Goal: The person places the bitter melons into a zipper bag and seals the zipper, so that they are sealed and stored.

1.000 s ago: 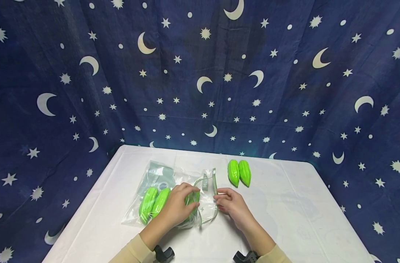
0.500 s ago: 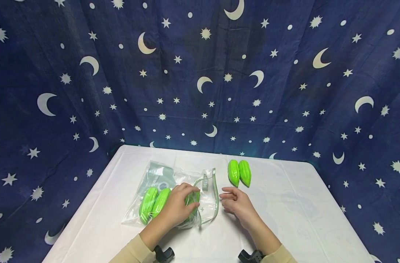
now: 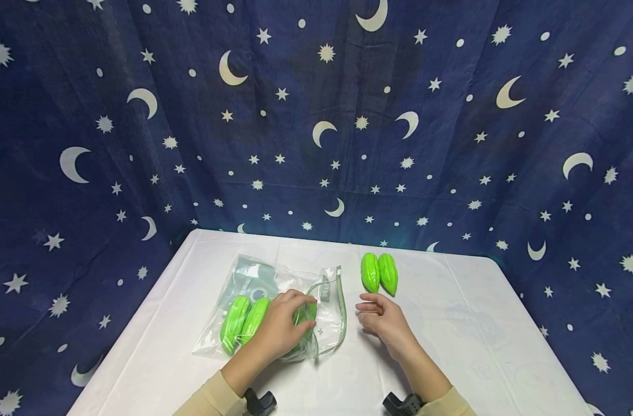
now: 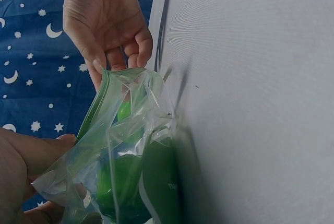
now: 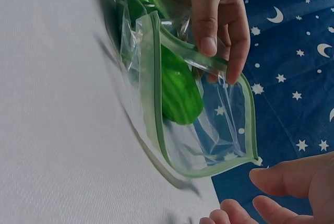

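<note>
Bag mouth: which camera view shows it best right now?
The right wrist view: it looks into the open bag mouth, showing the green rim and a green item inside. The head view shows it smaller, from above, the left hand at its edge. The left wrist view shows it from the side, nearly edge-on.

Two hands (image 3: 285, 319) (image 3: 388, 322) here, one zip bag (image 3: 328, 316) at the person's eleven, at least three star fruits (image 3: 235, 325) inside, two (image 3: 370, 271) at one o'clock.
</note>
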A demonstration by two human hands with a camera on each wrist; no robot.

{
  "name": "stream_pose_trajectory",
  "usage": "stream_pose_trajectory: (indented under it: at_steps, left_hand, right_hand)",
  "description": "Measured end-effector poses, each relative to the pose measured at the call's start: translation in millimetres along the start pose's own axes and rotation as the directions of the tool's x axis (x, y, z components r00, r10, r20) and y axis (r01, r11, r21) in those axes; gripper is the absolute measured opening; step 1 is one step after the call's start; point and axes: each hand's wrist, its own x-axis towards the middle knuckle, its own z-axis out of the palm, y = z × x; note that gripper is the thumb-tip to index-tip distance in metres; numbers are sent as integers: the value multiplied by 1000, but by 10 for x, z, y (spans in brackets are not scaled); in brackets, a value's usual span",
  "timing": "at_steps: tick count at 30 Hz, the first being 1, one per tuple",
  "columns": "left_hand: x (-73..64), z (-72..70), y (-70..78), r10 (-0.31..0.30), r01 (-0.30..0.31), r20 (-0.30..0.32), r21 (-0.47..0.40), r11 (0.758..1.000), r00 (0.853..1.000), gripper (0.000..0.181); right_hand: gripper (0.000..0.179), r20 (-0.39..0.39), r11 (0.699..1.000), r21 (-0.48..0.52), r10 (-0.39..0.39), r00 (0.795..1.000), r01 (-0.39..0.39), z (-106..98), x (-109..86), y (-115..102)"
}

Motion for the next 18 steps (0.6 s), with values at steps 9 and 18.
stream_pose_trajectory:
  at_steps: [9, 18]
  left_hand:
    - [2, 0, 1, 3, -3, -5, -8, 1000, 1000, 41]
    - [2, -1, 1, -3, 3, 3, -9, 1000, 1000, 41]
  right_hand:
    - [56, -38, 1000, -21, 0, 999, 0, -118, 31, 7]
    - [56, -62, 998, -57, -13, 998, 9, -266, 89, 4]
